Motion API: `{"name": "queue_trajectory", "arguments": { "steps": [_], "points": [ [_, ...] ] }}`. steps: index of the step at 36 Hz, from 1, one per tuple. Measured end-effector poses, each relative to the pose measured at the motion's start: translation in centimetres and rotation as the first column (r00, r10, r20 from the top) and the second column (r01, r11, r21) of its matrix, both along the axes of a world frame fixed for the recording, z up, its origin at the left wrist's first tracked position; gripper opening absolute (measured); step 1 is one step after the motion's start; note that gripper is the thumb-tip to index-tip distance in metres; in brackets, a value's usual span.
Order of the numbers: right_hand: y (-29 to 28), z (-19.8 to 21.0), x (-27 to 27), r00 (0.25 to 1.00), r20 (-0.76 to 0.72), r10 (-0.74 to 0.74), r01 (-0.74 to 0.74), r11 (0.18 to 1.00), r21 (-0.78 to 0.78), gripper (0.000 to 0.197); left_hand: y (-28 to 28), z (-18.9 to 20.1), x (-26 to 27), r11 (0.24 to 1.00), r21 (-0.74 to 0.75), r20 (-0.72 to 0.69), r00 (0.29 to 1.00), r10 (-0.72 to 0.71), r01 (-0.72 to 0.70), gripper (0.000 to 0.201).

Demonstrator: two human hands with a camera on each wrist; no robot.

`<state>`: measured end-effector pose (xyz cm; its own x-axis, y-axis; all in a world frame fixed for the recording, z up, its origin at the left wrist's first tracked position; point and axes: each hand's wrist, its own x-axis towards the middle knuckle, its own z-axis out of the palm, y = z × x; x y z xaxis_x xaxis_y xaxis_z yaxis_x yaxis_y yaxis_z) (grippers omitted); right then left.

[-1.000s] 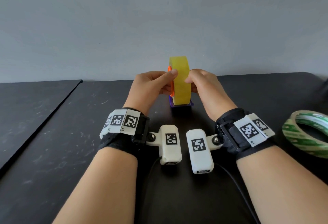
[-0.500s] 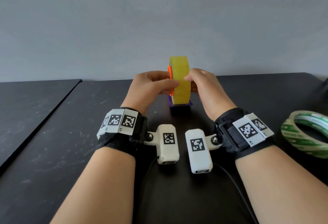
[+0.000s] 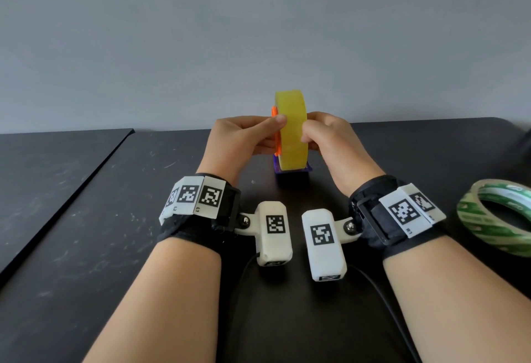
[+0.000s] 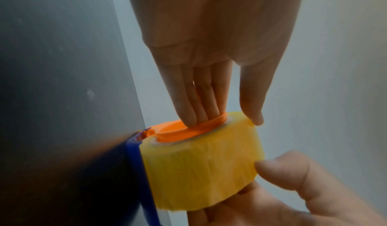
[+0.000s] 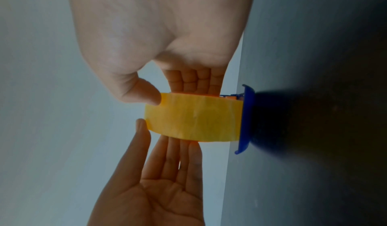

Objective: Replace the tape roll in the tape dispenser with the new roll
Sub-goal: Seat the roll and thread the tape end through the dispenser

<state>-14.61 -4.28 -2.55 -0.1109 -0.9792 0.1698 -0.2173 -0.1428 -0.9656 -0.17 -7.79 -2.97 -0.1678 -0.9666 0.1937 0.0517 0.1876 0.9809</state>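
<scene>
Left grip and right grip both pinching yellow roll, upright in blue dispenser on counter (green roll waits right). Risk: uneven pull jams orange hub, tips dispenser.

Bare forearms. Black wrist straps carry white plates printed with black square markers. White camera pods, each marked, attach by screwed brackets; black cables trail back.
</scene>
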Motion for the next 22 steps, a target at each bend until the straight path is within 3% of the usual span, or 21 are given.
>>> {"name": "queue_trajectory", "arguments": {
  "steps": [7,18,22],
  "points": [
    [-0.10,0.02,0.09,0.996,0.074,-0.049,0.047,0.999,0.024,0.014,-0.14,-0.09,0.04,1.000,0.003,0.016,1.000,0.013,-0.014,0.026],
    [0.28,0.34,0.10,0.999,0.018,-0.040,0.040,0.999,0.023,0.012,-0.12,-0.02,-0.06,0.999,-0.011,0.032,0.999,0.031,-0.031,0.026],
    [0.38,0.44,0.22,0.998,0.030,-0.061,0.060,0.998,0.033,0.031,-0.11,-0.02,-0.03,1.000,-0.006,0.035,0.999,0.024,-0.024,0.031]
  ]
}}
